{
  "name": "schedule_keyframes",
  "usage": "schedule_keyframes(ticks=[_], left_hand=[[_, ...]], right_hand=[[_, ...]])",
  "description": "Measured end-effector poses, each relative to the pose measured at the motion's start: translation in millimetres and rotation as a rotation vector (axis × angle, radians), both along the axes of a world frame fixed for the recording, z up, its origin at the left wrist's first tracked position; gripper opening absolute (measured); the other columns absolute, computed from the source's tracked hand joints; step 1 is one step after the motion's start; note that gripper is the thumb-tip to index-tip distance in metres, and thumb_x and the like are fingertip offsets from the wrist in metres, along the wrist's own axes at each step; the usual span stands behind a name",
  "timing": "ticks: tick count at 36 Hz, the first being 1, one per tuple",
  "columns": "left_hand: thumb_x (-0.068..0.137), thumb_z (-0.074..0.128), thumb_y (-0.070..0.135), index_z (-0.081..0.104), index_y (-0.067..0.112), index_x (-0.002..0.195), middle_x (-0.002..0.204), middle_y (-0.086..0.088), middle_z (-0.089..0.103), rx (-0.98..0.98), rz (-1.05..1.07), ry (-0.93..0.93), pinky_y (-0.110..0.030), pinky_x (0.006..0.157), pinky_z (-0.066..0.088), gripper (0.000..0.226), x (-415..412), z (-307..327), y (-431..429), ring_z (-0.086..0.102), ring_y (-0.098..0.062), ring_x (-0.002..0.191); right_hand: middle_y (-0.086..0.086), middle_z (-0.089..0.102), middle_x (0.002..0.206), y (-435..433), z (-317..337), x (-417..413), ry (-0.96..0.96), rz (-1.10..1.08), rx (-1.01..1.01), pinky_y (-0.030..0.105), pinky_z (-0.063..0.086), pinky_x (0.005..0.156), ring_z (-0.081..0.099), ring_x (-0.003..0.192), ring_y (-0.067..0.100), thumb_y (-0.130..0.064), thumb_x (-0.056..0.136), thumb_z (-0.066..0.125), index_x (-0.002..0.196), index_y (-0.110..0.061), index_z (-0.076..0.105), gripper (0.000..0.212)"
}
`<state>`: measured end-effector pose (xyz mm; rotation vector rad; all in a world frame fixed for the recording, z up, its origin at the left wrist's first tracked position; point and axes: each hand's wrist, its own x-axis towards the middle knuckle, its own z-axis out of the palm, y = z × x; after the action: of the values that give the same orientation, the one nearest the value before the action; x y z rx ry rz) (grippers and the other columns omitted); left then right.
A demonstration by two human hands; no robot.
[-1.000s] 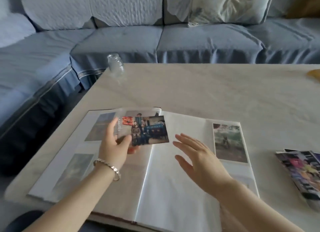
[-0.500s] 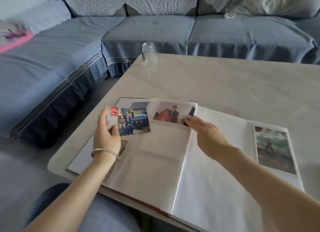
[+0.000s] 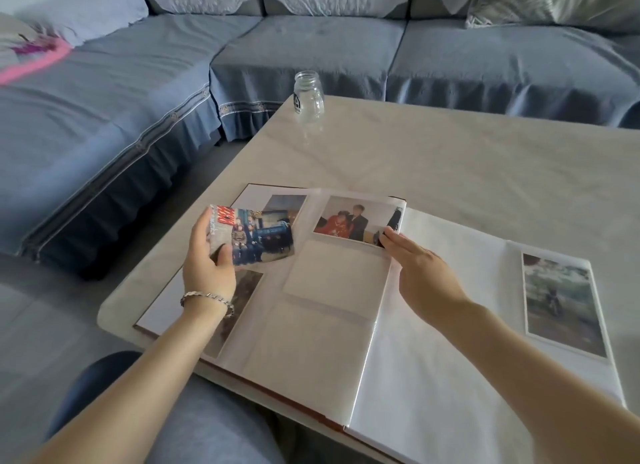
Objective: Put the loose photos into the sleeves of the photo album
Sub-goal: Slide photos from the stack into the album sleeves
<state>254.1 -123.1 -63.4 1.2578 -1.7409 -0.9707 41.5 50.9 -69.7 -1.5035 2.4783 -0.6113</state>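
- Left hand (image 3: 207, 269) grips a loose glossy group photo (image 3: 258, 235) by its left edge, above the left page of the open white-paged photo album (image 3: 311, 346).
- Right hand (image 3: 422, 273), fingers straight and together, presses the album's middle sleeve leaf.
- Clear glass jar (image 3: 308, 96) stands far behind.

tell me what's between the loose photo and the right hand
In the head view, a sleeved photo and the empty sleeve below it, on the album page, lie between the loose photo and the right hand.
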Motion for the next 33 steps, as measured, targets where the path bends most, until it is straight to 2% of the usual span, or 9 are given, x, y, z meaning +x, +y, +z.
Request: schedule_keyframes(ticks=[3,7,11,15,22,25,28,30,33], left_hand=[[0.09,0.053,-0.003,0.037,0.023,0.14,0.141,-0.006,0.043,0.128,-0.094,0.007,-0.028,0.065,0.056,0.059,2.9,-4.7,-5.7,0.046,-0.026,0.125],[0.088,0.054,-0.005,0.04,0.021,0.138,0.133,-0.008,0.049,0.292,-0.136,0.026,-0.039,0.072,0.056,0.059,10.0,-3.0,-12.5,0.052,-0.029,0.118],[0.087,0.057,-0.003,0.043,0.025,0.136,0.132,-0.006,0.053,0.303,-0.179,-0.127,-0.046,0.083,0.054,0.057,25.4,1.4,-27.6,0.052,-0.026,0.118],[0.085,0.057,-0.007,0.043,0.024,0.135,0.124,-0.01,0.055,0.465,-0.215,-0.083,-0.035,0.064,0.059,0.06,30.0,8.6,-30.7,0.057,-0.03,0.108],[0.085,0.053,-0.012,0.045,0.022,0.133,0.113,-0.013,0.061,0.62,-0.304,0.018,-0.03,0.059,0.059,0.06,6.3,14.9,-20.0,0.065,-0.023,0.089],[0.088,0.053,-0.005,0.048,0.023,0.131,0.117,-0.014,0.06,0.625,-0.336,-0.003,-0.033,0.064,0.059,0.051,-7.7,16.3,-13.5,0.065,-0.023,0.088],[0.091,0.051,0.0,0.053,0.016,0.123,0.117,-0.015,0.058,0.62,-0.288,-0.02,-0.037,0.071,0.057,0.035,-17.8,17.8,-10.1,0.063,-0.025,0.093],[0.093,0.047,-0.003,0.053,0.012,0.117,0.119,-0.016,0.055,0.633,-0.251,-0.008,-0.035,0.064,0.058,0.029,-22.6,17.1,-7.5,0.061,-0.026,0.091],[0.094,0.041,-0.008,0.051,0.005,0.123,0.113,-0.016,0.053,0.647,-0.198,0.004,-0.027,0.053,0.057,0.034,-25.5,13.9,-3.3,0.06,-0.021,0.08]], right_hand=[[-0.012,0.026,0.151,-0.1,0.8,0.5,-0.01,0.001,0.005,0.009,0.014,0.101,0.03,0.138,0.013,0.012,0.087,0.031,0.143,-0.02,0.035,0.065],[-0.014,0.026,0.151,0.3,3.0,0.6,-0.021,0.0,0.007,0.014,0.021,0.104,0.032,0.137,0.013,0.011,0.087,0.031,0.143,-0.022,0.035,0.065],[-0.015,0.027,0.15,0.3,1.7,-1.8,-0.03,0.003,0.005,0.015,0.022,0.105,0.032,0.137,0.012,0.011,0.087,0.031,0.142,-0.023,0.036,0.066],[-0.016,0.028,0.149,-0.4,-2.9,-3.9,-0.029,0.006,-0.004,0.02,0.028,0.105,0.034,0.136,0.014,0.011,0.086,0.031,0.142,-0.024,0.038,0.066],[-0.019,0.028,0.149,-1.0,-3.6,-8.3,-0.022,0.012,0.016,0.015,0.028,0.099,0.035,0.134,0.012,0.011,0.084,0.031,0.142,-0.026,0.038,0.069],[-0.02,0.029,0.149,-0.8,-2.6,-9.2,-0.025,0.016,0.019,0.015,0.029,0.099,0.036,0.134,0.012,0.011,0.084,0.031,0.142,-0.028,0.038,0.069],[-0.02,0.028,0.148,-0.8,-2.5,-9.8,-0.034,0.016,0.022,0.014,0.028,0.098,0.036,0.134,0.011,0.011,0.084,0.031,0.141,-0.029,0.038,0.07],[-0.021,0.028,0.148,-0.7,-2.5,-10.2,-0.038,0.016,0.022,0.013,0.028,0.096,0.037,0.133,0.011,0.011,0.084,0.031,0.141,-0.029,0.038,0.07],[-0.021,0.028,0.148,-0.3,-1.9,-10.6,-0.045,0.014,0.019,0.013,0.028,0.097,0.038,0.133,0.012,0.011,0.084,0.031,0.141,-0.029,0.038,0.07]])
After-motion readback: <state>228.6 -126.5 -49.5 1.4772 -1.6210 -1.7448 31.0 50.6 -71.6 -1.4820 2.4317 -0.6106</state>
